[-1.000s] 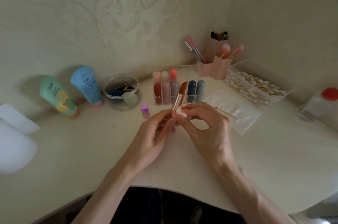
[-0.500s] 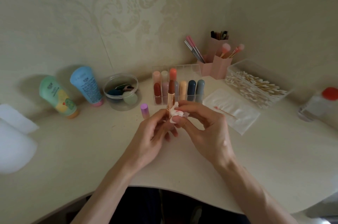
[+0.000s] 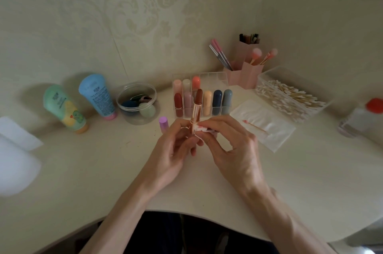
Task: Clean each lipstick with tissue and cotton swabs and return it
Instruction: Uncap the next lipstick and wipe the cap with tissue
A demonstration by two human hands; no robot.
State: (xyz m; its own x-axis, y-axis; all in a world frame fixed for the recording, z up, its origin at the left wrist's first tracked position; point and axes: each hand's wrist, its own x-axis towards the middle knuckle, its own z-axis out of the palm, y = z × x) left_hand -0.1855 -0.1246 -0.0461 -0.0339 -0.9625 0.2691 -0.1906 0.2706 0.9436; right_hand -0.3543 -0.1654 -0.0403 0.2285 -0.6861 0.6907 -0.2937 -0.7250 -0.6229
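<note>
My left hand (image 3: pixel 172 150) grips the base of an open lipstick (image 3: pixel 196 108), a rose-gold tube with a brown-red bullet, held upright above the table. My right hand (image 3: pixel 230 146) pinches a small wad of red-stained tissue (image 3: pixel 200 128) against the lower tube. The lipstick's purple cap (image 3: pixel 163 124) stands on the table just left of my hands. Behind them a clear organizer (image 3: pixel 215 76) holds several capped lipsticks. A used cotton swab (image 3: pixel 255 126) with a red tip lies on a white tissue sheet (image 3: pixel 267 129) to the right.
A clear box of cotton swabs (image 3: pixel 290 96) sits at the right, pink brush holders (image 3: pixel 246 73) behind it. A round clear jar (image 3: pixel 136 102) and two tubes, blue (image 3: pixel 97 96) and green (image 3: pixel 62 108), stand at the left. A red-capped bottle (image 3: pixel 364 117) is far right.
The lipstick swung from a rightward tilt to upright. My right hand's tissue wad slid down along the tube towards its base.
</note>
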